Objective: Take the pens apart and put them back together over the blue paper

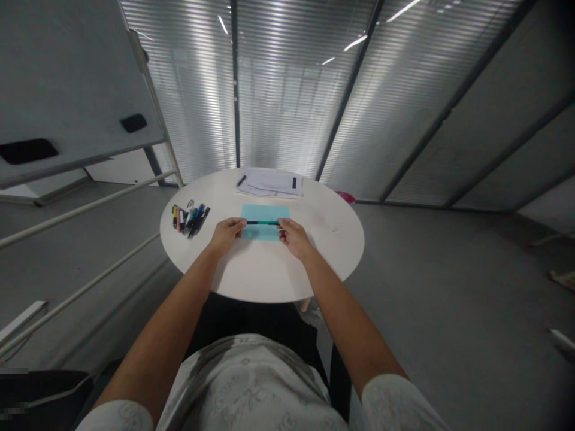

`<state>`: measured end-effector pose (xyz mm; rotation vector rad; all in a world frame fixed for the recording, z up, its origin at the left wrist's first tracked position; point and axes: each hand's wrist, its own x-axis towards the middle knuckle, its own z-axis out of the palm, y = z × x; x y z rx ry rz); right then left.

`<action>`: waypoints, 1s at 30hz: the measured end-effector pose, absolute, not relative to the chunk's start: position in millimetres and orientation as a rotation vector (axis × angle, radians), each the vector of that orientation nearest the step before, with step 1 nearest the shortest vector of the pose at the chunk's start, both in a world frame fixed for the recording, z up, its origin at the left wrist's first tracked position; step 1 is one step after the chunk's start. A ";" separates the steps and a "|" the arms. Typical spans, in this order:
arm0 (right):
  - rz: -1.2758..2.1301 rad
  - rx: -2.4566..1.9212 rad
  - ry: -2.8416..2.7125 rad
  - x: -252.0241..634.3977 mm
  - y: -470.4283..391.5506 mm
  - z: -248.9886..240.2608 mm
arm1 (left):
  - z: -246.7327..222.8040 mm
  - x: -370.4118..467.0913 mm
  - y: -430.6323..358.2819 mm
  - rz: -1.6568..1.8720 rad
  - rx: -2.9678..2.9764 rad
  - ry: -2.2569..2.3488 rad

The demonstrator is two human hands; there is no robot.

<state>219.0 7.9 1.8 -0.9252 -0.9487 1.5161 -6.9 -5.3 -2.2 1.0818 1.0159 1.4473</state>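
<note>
Between my two hands a slim green and black pen (pixel 265 222) is held level, above a light blue sheet (pixel 266 211) on the round white table (pixel 256 281). My left hand (pixel 228 233) pinches its dark left end. At the other end, the fingers of my right hand (pixel 294 236) are closed on the green part. Fingertips cover both ends of the pen. To the left of my left hand lies a loose cluster of pens and markers (pixel 191 218), in black, blue, yellow, pink and white.
White papers (pixel 269 181) lie at the table's far side, a small dark item (pixel 241 180) on their left corner. A whiteboard stand (pixel 157 114) rises at the left. Something pink (pixel 345 196) shows past the table's right rear edge. Blinds (pixel 287 90) cover the glass wall behind.
</note>
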 end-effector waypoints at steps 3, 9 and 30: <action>1.498 -0.943 -0.964 218.7 7.9 2.3 | -2.7 -7.2 -5.4 1.448 1.097 1.018; 1.485 -0.966 -0.973 218.3 8.0 1.6 | -5.0 -8.5 -2.7 1.461 1.082 1.039; 1.392 -0.915 -1.156 214.7 5.5 -1.5 | -5.9 -8.9 -3.8 1.491 1.161 1.122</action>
